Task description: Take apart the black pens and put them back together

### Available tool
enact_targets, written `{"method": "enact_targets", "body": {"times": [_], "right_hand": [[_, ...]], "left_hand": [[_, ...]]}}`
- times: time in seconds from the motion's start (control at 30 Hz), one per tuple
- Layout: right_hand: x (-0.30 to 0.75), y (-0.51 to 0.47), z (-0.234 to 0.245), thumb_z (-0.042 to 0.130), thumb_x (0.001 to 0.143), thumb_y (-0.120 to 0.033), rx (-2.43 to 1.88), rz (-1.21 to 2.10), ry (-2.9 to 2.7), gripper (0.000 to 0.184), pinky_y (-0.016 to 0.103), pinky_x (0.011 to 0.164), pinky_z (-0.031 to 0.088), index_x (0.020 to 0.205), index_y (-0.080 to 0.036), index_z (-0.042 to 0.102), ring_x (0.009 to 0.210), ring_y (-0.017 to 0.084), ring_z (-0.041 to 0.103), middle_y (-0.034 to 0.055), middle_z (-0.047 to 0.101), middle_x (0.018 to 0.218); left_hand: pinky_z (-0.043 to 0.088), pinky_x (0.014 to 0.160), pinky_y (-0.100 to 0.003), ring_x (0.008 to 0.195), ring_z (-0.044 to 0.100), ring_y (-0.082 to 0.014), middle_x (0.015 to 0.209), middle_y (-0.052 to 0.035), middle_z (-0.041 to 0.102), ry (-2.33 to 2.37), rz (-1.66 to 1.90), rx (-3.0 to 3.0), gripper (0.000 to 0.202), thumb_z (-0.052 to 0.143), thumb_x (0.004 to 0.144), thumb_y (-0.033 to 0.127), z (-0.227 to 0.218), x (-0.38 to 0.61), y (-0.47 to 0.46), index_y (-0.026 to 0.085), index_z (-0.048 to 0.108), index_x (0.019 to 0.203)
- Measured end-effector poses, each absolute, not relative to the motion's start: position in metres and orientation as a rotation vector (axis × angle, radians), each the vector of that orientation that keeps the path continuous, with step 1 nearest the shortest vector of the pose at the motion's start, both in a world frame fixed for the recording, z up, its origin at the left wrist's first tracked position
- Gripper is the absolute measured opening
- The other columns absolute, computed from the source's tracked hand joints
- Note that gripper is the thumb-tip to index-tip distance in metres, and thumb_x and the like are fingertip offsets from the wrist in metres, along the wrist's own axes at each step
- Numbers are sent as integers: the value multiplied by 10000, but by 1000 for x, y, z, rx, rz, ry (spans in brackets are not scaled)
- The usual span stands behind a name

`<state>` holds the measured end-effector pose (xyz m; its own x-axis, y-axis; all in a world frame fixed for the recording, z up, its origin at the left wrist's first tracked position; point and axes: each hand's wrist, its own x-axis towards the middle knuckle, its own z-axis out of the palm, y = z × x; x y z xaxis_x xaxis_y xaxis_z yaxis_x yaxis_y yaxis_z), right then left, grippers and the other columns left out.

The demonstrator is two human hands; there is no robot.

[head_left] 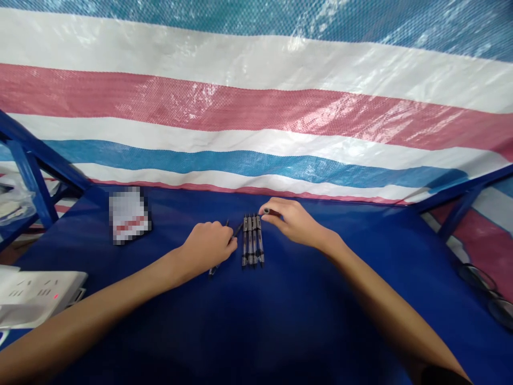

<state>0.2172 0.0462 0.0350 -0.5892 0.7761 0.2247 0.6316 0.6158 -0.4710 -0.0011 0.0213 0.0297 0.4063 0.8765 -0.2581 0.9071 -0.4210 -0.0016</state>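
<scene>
So here's the setup: four clear-barrelled pens (252, 240) lie side by side in a tight row, right in the middle of a blue-covered desk (320, 315). The left hand (207, 247) is at about 9 o'clock from the row, its grip closed around a slanted pen (214, 271) that pokes out both sides of the fist. The right hand (292, 222) is up at about 2 o'clock, thumb and fingers pinching a dark red pen (273, 212) that lies crosswise, mostly hidden, with its grey end just beside the top of the row.

Around that, there's a pixelated card (129, 215) at 10 o'clock and a white power strip (40, 293) with a red light at 8. Some glasses (486, 293) sit out at 4 o'clock, a blue metal frame (30, 179) at 10, and a striped tarp (256, 123) hangs behind at 12.
</scene>
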Motion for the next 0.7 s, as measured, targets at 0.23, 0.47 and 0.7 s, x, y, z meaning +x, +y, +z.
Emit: {"method": "enact_targets", "body": {"times": [0.23,0.47,0.7], "right_hand": [[206,56,34,582,862,-167,-1132,545,-2428,122,264,756,448,965,-186,644,808,154,633,29,699,937],[203,91,22,590,857,-170,-1370,186,-2593,105,285,725,414,936,-171,660,809,196,623,56,706,886],[199,107,12,596,852,-143,-1276,-54,-2890,68,329,855,375,853,-126,662,933,224,562,123,653,957]], "left_hand": [[480,679,-333,764,654,-249,760,-127,659,1567,-305,2518,378,367,880,311,15,-2,23,139,688,780],[467,653,-321,750,653,-248,733,-109,657,1551,-277,2530,404,367,908,360,13,-4,28,158,688,768],[400,588,-273,685,615,-206,695,-62,643,1556,-144,2504,420,358,922,390,17,-5,31,176,641,699]]}}
